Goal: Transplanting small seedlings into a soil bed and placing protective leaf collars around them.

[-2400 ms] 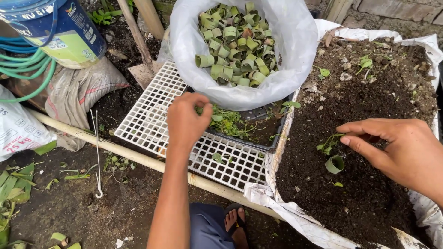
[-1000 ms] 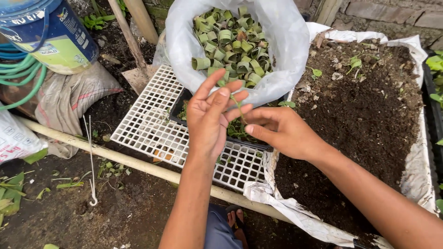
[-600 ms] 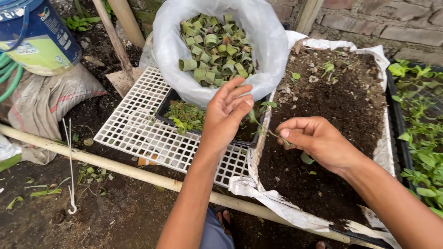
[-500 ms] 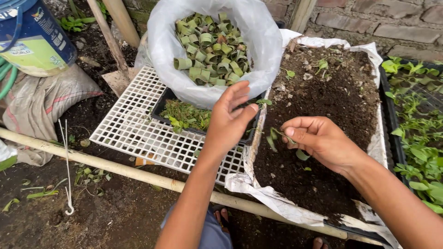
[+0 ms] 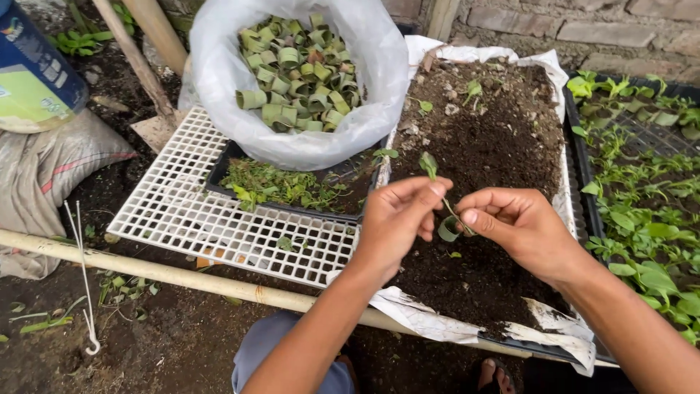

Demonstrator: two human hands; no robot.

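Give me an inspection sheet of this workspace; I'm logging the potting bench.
Surface: white grid rack over bare dirt ground.
Job's things: seedling held over the soil tray; rolled leaf ring between the hands.
Clutter: white bag of leaf rings; black tray of seedlings; sack; bucket.
Hands: left hand and right hand pinch the seedling together.
Cables: nothing seen.
Surroundings: brick wall; tray of green plants; bamboo pole.
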